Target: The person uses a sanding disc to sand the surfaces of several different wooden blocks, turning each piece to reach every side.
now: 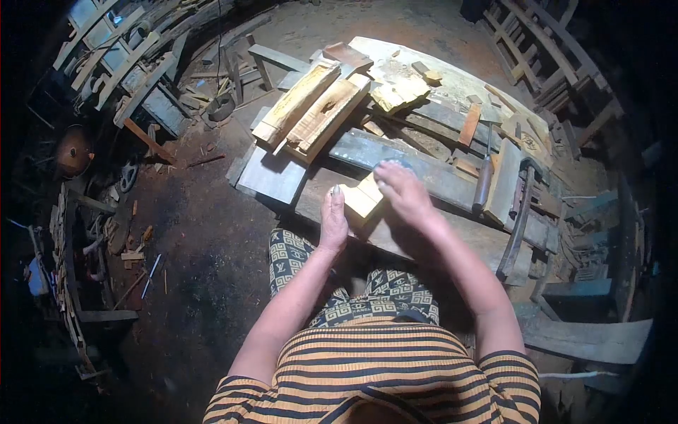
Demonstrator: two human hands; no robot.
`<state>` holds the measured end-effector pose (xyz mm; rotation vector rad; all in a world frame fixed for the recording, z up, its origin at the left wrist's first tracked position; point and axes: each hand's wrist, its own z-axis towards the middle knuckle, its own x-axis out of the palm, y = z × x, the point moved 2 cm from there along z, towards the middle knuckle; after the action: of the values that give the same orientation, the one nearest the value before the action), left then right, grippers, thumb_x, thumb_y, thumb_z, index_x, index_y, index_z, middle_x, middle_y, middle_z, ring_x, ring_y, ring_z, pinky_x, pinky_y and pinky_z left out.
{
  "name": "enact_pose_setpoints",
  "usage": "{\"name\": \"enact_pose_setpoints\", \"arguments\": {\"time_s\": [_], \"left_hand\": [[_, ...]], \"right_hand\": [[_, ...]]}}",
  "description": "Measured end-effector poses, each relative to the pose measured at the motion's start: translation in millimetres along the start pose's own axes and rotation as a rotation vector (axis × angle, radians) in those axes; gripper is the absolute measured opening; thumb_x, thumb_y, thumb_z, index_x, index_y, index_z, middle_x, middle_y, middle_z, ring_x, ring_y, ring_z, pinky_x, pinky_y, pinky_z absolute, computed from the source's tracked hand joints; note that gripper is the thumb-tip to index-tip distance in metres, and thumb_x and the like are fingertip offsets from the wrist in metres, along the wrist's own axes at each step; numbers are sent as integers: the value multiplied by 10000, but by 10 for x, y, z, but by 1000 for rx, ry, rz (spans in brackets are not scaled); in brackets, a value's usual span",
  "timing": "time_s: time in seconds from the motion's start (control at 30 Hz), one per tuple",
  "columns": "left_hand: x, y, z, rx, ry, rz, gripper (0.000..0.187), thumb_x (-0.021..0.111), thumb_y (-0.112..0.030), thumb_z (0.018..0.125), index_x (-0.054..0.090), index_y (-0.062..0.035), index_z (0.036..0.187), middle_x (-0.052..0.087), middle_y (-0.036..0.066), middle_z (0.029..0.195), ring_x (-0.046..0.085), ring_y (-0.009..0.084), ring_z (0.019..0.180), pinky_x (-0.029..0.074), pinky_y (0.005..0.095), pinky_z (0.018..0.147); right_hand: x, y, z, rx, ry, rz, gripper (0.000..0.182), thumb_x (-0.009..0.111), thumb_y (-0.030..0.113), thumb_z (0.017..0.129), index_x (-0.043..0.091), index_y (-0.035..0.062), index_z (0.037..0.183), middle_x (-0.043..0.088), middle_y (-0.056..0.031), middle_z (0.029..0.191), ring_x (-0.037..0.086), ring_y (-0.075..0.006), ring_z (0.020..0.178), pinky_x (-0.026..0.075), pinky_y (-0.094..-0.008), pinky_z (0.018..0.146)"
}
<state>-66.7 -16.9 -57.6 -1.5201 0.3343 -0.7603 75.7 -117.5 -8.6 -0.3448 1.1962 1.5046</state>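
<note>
A short pale-yellow wood block point(362, 198) is held between my two hands at the near edge of the workbench point(452, 240). My left hand point(335, 220) grips the block's left side, thumb uppermost. Over its right end lies my right hand point(406, 192), fingers bent round the far corner; the fingertips are partly hidden. Two longer rough-cut timber pieces point(296, 102) rest side by side beyond my left hand. To the right of my right hand lie a chisel-like tool with a dark wooden handle point(483, 185) and a curved-handled tool point(521, 215).
A yellow wood chunk point(400, 93) and a reddish wood strip point(470, 124) lie farther back on the bench. A pale board point(268, 173) juts out at left. Scraps litter the dark floor point(212, 283). Slatted wooden frames point(540, 53) stand at the right rear.
</note>
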Motion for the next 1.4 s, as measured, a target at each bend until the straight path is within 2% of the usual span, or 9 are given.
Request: {"name": "enact_pose_setpoints", "arguments": {"time_s": [0.23,0.5,0.7,0.8,0.93,1.0,1.1,1.27,1.4], "left_hand": [[-36,28,-51,-27,-36,34,436,335,-384,1000,517,4,1083,565,95,987,514,166,927,418,312,843],[-29,-41,-55,134,-67,217,498,346,-427,989,534,30,1049,589,133,945,545,215,907,426,333,829],[-49,-77,-82,91,-30,129,450,355,-397,992,535,16,1003,573,112,888,535,198,859,425,309,794],[-104,148,4,151,-90,332,387,376,-360,992,520,-14,1090,554,102,1002,552,184,878,418,284,843],[0,-190,-35,-397,-122,-432,321,393,-364,977,494,-167,1210,448,71,1231,549,231,981,486,394,701],[-9,-10,-17,-456,-143,-487,328,382,-370,973,462,-145,1199,548,80,1090,604,250,875,518,349,472],[-46,139,-90,-628,6,-710,336,373,-378,977,468,-122,1173,589,100,1024,627,271,734,535,346,514],[48,-455,-173,-379,225,-78,543,567,-471,874,450,-46,1190,581,106,1007,637,183,736,534,293,566],[62,-343,-121,-102,271,384,607,730,-292,721,449,-15,1181,613,133,990,643,259,836,517,353,709]], "right_hand": [[-44,798,-230,-250,83,146,242,593,148,839,627,34,1049,605,-172,1119,544,-354,1093,408,-443,959],[9,123,57,59,155,72,318,563,171,858,604,65,1156,538,-164,1266,464,-329,1217,323,-415,1054],[-98,503,-196,-182,237,95,300,560,167,882,605,81,1166,531,-152,1281,452,-313,1241,317,-417,1058],[-202,-92,-112,170,61,172,315,529,183,901,591,48,1178,541,-173,1265,471,-319,1221,347,-381,1035],[-396,220,-149,317,-128,494,330,506,174,926,565,37,1221,513,-182,1300,455,-284,1249,344,-355,1043],[-239,282,-184,179,-101,366,333,524,188,915,572,53,1216,508,-164,1309,441,-287,1259,326,-360,1054],[-1,331,-145,47,-72,266,335,547,211,893,582,98,1207,513,-129,1305,428,-291,1261,300,-402,1058],[-37,356,4,-10,-68,177,335,548,227,897,586,108,1208,536,-113,1286,448,-296,1240,316,-405,1048],[-9,305,96,-35,47,103,338,533,248,892,591,104,1192,542,-125,1269,472,-304,1211,337,-414,1030]]}}
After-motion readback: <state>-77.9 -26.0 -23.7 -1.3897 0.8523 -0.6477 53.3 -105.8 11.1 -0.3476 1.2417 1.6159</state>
